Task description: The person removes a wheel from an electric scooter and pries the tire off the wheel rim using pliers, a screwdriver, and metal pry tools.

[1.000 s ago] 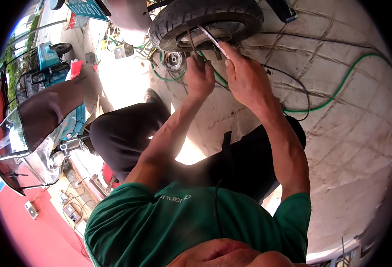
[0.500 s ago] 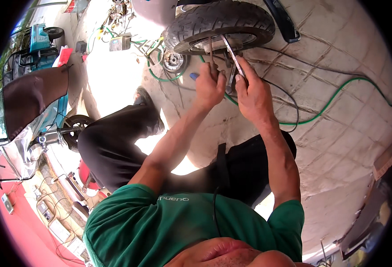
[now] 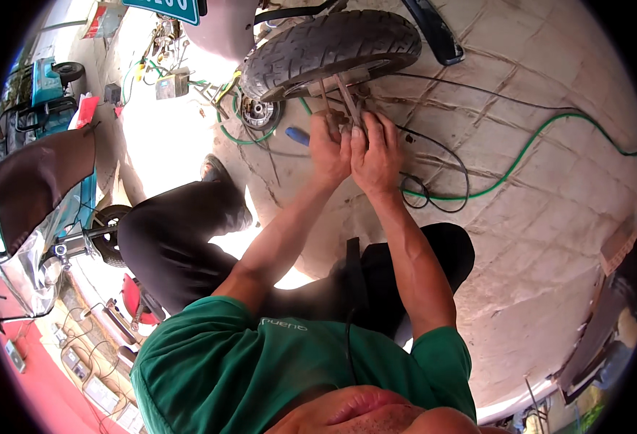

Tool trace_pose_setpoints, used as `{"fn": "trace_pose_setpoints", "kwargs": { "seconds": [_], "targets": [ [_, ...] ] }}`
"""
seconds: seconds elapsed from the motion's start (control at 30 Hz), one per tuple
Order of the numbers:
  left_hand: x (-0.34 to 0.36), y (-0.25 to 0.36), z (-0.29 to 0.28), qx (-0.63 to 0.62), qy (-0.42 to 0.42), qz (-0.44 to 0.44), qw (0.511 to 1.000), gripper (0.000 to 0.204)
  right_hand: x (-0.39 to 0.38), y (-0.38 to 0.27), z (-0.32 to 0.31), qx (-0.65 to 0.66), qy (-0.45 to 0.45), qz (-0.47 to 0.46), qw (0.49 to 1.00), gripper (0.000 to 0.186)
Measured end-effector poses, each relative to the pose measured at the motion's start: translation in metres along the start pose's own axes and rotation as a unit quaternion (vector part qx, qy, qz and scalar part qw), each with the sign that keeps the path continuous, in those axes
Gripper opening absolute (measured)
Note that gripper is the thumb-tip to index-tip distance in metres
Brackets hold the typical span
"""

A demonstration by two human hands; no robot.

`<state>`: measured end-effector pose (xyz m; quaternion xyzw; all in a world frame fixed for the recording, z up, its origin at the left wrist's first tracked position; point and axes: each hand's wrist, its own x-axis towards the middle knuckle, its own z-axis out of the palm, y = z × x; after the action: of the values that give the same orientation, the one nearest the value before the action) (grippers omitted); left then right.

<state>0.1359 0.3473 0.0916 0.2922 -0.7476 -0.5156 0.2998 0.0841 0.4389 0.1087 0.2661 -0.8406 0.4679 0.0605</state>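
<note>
A black tyre (image 3: 330, 45) on its wheel hangs at the top centre, with a rusty thin bar (image 3: 324, 97) and a flat metal bar (image 3: 346, 95) at its lower rim, pointing down toward me. My left hand (image 3: 330, 150) is closed on the thin bar. My right hand (image 3: 375, 155) is closed on the flat bar, right beside my left hand, thumbs almost touching. A blue-handled tool (image 3: 296, 135) lies on the floor left of my left hand. Some of my fingertips and the bars' lower ends are hidden.
A loose wheel hub (image 3: 260, 114), a green hose (image 3: 521, 152) and black cables lie on the tiled floor (image 3: 528, 217). A grey box (image 3: 171, 87) sits among tools. A turquoise three-wheeler (image 3: 43, 83) stands at left, a black curved part (image 3: 438, 32) beside the tyre.
Both my hands are lower in view and closer together. The bars have tilted more upright and steeply, and the right hand's fingers have moved down along the flat bar.
</note>
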Motion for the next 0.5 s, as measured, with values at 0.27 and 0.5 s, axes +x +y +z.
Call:
{"fn": "trace_pose_setpoints", "kwargs": {
  "seconds": [0.27, 0.5],
  "targets": [
    [-0.006, 0.017, -0.023, 0.071, -0.05, -0.027, 0.996, 0.022, -0.003, -0.029, -0.017, -0.012, -0.187, 0.146, 0.971, 0.03],
    [0.008, 0.034, -0.061, 0.179, -0.101, -0.005, 0.979, 0.024, 0.005, -0.045, -0.035, 0.15, -0.165, 0.16, 0.962, 0.027]
  ]
}}
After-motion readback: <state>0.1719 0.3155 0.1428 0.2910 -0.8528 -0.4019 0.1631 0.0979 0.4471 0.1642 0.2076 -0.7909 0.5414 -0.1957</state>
